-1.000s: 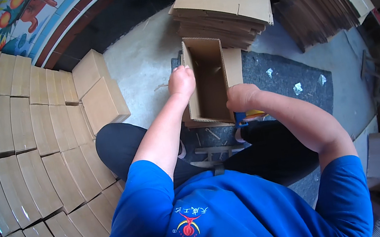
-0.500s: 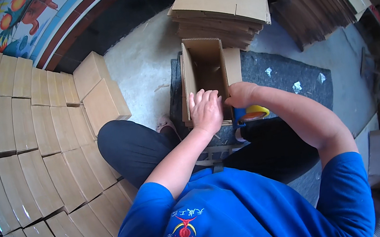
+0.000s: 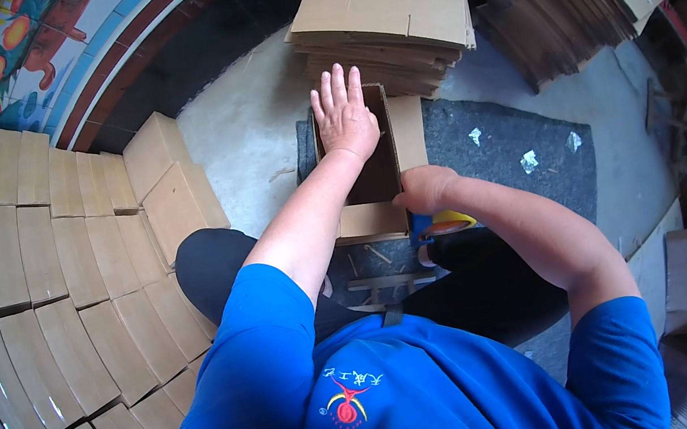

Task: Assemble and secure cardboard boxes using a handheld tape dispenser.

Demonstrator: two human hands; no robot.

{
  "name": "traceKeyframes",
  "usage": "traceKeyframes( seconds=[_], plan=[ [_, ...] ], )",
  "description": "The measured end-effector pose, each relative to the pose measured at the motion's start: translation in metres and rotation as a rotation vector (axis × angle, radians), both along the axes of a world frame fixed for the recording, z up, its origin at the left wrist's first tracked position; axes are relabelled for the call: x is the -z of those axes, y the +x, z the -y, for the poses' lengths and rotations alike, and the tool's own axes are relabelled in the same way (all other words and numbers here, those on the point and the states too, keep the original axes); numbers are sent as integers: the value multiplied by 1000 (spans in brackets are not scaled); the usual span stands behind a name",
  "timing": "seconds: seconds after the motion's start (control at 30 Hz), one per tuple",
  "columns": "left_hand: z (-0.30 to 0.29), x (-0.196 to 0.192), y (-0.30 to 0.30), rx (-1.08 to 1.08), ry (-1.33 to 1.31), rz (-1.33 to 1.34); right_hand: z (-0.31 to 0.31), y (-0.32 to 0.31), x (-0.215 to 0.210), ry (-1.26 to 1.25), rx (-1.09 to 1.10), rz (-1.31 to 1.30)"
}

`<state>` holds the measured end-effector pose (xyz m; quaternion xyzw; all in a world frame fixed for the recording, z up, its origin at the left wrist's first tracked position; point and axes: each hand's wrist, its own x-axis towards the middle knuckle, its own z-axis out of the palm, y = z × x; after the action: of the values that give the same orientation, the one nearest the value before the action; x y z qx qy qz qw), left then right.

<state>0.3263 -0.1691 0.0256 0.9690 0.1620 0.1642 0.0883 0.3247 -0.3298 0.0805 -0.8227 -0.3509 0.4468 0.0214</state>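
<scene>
Carton (image 3: 373, 220) — left hand (image 3: 347, 126) released, fingers spread over its far end; right hand (image 3: 428, 188) curled at its near right corner — what it grasps cannot be told.

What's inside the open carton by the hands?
Only shadowed brown cardboard shows inside the open carton. The left hand covers part of the opening, and the near flap hides what lies beneath it.

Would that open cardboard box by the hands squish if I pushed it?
The cardboard box might squish a little, because its top is open. It's probably light for its size, since its walls look thin. It likely won't roll, because its sides are flat.
</scene>
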Motion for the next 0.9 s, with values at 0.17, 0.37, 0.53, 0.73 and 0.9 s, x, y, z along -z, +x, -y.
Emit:
traceKeyframes(
  seconds=[0.17,0.37,0.53,0.73,0.9],
  plan=[
    [30,16,-13,-81,-13,-171,11,5,0,-2,41,3],
    [28,60,-40,-92,-214,-416,-6,-3,-14,-17,6,-5],
    [12,-6,-43,43,-284,-300,6,-3,-4,-21,65,25],
    [0,-21,-150,-264,-554,-519,-2,-4,-23,-26,11,131],
    [21,12,-145,-257,-783,-191,-10,-16,-24,-27,-10,182]
  ],
)
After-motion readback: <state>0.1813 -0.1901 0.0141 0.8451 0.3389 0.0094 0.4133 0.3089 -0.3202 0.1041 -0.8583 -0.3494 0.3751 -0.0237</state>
